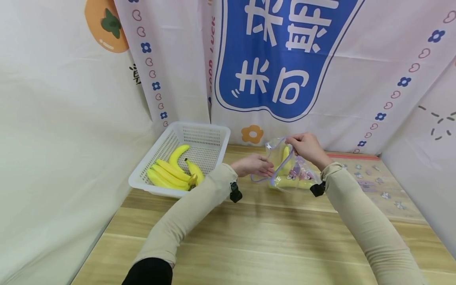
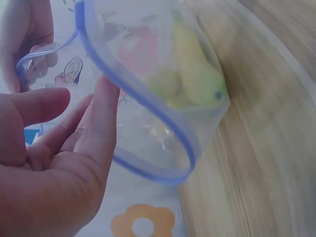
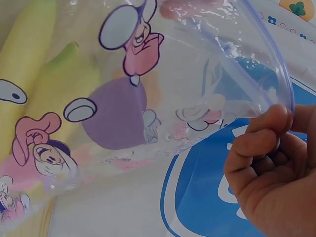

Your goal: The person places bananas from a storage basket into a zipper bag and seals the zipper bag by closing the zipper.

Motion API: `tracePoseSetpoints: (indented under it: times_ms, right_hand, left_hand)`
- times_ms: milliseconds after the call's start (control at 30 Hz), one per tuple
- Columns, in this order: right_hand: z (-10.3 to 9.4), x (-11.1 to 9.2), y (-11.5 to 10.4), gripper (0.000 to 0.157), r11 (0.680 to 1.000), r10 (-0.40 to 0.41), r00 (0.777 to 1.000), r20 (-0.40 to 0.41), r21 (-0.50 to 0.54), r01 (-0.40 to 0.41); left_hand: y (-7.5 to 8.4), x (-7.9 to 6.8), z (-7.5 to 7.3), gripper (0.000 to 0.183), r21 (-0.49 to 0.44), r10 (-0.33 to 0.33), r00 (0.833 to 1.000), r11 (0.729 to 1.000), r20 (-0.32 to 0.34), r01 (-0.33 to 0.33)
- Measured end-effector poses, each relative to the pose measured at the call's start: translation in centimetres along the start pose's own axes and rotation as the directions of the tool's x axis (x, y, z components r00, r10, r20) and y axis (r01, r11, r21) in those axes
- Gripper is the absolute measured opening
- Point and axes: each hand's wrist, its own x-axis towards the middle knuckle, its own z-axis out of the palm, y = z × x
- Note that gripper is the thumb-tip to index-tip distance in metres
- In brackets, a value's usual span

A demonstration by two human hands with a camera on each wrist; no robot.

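Observation:
A clear zip bag (image 1: pixel 295 178) printed with cartoon figures lies on the table with its purple-edged mouth spread apart. Inside it are yellow bananas (image 3: pixel 29 54), seen through the plastic. My right hand (image 1: pixel 307 147) pinches the upper edge of the mouth between thumb and curled fingers, as the right wrist view shows. At the mouth's left side is my left hand (image 1: pixel 253 165), fingers fairly straight and thumb apart. Its fingertips reach into the opening by the purple strip (image 2: pixel 148 103), with nothing held between them.
A white plastic basket (image 1: pixel 222 136) stands to the left, holding several bananas (image 1: pixel 169 176). Another clear printed bag (image 1: pixel 377 190) with a red edge lies flat at the right. A printed cloth (image 1: pixel 185 79) hangs behind the wooden table (image 1: pixel 249 245), close beyond the bag.

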Motion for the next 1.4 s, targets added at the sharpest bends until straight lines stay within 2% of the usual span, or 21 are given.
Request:
tracePoseSetpoints:
  times_ms: [167, 333, 467, 533, 633, 733, 800, 933, 1033, 1233, 1300, 1400]
  right_hand:
    - [0.0, 0.0, 0.1, 0.034, 1.000, 0.002, 1.000, 0.005, -0.013, -0.002]
    - [0.0, 0.1, 0.2, 0.034, 1.000, 0.014, 1.000, -0.003, -0.003, -0.014]
    - [0.1, 0.2, 0.2, 0.035, 0.998, 0.047, 0.999, -0.026, 0.032, -0.046]
    - [0.2, 0.2, 0.3, 0.034, 0.996, 0.068, 0.997, -0.043, 0.064, -0.065]
    - [0.5, 0.4, 0.4, 0.033, 0.993, 0.076, 0.994, -0.072, 0.091, -0.069]
    - [0.8, 0.5, 0.6, 0.034, 0.992, 0.081, 0.992, -0.099, 0.105, -0.071]
    - [1.0, 0.6, 0.7, 0.034, 0.992, 0.080, 0.991, -0.111, 0.107, -0.068]
    - [1.1, 0.5, 0.6, 0.034, 0.991, 0.079, 0.990, -0.117, 0.115, -0.065]
    - [1.3, 0.4, 0.5, 0.033, 0.987, 0.081, 0.991, -0.107, 0.145, -0.065]
    - [1.7, 0.3, 0.2, 0.033, 0.973, 0.086, 0.993, -0.086, 0.220, -0.065]
    - [1.7, 0.3, 0.2, 0.033, 0.969, 0.090, 0.992, -0.087, 0.238, -0.067]
    - [1.7, 0.3, 0.2, 0.033, 0.969, 0.079, 0.994, -0.078, 0.240, -0.058]
  left_hand:
    - [-0.1, -0.5, -0.6, 0.029, 0.030, 0.018, 1.000, 0.999, -0.013, -0.018]
    - [-0.1, -1.3, -0.9, 0.024, 0.117, 0.022, 1.000, 0.993, -0.003, -0.021]
    - [0.1, -2.4, -0.6, 0.036, 0.208, -0.009, 1.000, 0.978, 0.027, 0.004]
    - [0.3, -3.0, -0.2, 0.048, 0.271, -0.029, 0.999, 0.962, 0.027, 0.021]
    - [0.4, -3.8, 0.6, 0.061, 0.342, -0.063, 0.998, 0.938, 0.006, 0.058]
    - [0.1, -4.3, 1.4, 0.062, 0.381, -0.068, 0.997, 0.922, -0.027, 0.074]
    - [-0.2, -4.4, 1.9, 0.055, 0.383, -0.052, 0.997, 0.921, -0.053, 0.068]
    - [-1.1, -4.0, 2.5, 0.034, 0.383, 0.031, 0.990, 0.923, -0.141, 0.026]
    - [-1.9, -3.5, 2.9, 0.028, 0.399, 0.111, 0.968, 0.917, -0.224, -0.013]
    - [-3.0, -2.2, 3.9, 0.022, 0.329, 0.222, 0.909, 0.939, -0.352, -0.102]
    - [-3.2, -1.6, 4.1, 0.020, 0.327, 0.275, 0.877, 0.934, -0.394, -0.145]
    - [-3.3, -0.8, 4.3, 0.012, 0.355, 0.354, 0.817, 0.914, -0.455, -0.199]
